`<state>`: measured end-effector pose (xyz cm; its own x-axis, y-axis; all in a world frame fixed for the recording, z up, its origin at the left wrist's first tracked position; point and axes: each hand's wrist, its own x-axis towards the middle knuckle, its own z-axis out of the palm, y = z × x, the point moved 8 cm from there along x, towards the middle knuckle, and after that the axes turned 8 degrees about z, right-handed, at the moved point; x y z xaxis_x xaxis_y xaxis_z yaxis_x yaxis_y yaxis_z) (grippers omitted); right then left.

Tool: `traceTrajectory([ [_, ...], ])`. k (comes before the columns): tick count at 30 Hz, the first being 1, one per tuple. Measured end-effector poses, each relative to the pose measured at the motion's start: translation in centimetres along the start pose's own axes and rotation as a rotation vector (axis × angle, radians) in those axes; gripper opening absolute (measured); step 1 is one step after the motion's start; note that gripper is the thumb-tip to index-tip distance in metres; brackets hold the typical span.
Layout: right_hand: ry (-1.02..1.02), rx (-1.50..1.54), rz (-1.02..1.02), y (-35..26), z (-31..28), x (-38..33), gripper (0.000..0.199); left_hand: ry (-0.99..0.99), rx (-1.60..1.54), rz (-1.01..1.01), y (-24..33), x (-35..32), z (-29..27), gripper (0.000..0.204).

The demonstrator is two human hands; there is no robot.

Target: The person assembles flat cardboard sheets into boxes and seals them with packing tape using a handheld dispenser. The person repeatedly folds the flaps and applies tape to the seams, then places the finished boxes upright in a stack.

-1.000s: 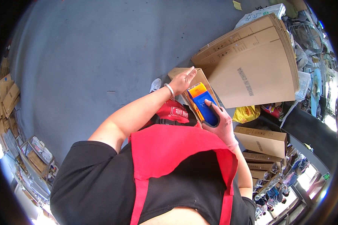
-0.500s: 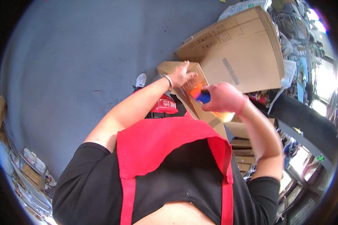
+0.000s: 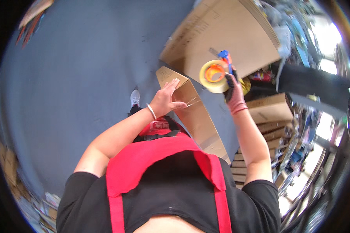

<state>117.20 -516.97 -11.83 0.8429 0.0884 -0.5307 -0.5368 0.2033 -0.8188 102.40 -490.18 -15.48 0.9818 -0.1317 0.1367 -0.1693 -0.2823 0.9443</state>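
A long, narrow cardboard box [image 3: 200, 120] stands in front of me, slanting from upper left to lower right. My bare left hand [image 3: 166, 97] lies on its far end with fingers stretched out. A strip of clear tape [image 3: 192, 101] glints on the box beside my thumb. In my gloved right hand [image 3: 236, 93], raised to the right of the box, is an orange and blue tape dispenser [image 3: 224, 56] with a wide yellowish tape roll [image 3: 204, 74] on it. The dispenser is apart from the box. Its handle is partly hidden by my fingers.
A stack of large flat cardboard sheets [image 3: 217, 35] lies beyond the box. Several more cartons [image 3: 270, 108] are piled to my right, near a dark bench-like surface [image 3: 315, 83]. Cluttered shelving lines the right rim. Grey floor [image 3: 74, 77] stretches out to the left.
My right hand has lifted the tape dispenser off the box, up and away to the far right. My left hand has slid slightly nearer along the box end, and the whole view has shifted.
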Motion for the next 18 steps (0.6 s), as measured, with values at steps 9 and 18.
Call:
traceTrajectory([
  [9,0.17,0.854,-0.025,13.6,-30.4,-13.6,0.05,-0.436,-0.251,0.318,16.3,1.3,23.9,0.07],
  [18,0.546,1.124,-0.324,17.0,-42.4,-38.0,0.054,-0.54,-0.803,-0.913,20.4,0.5,51.3,0.062],
])
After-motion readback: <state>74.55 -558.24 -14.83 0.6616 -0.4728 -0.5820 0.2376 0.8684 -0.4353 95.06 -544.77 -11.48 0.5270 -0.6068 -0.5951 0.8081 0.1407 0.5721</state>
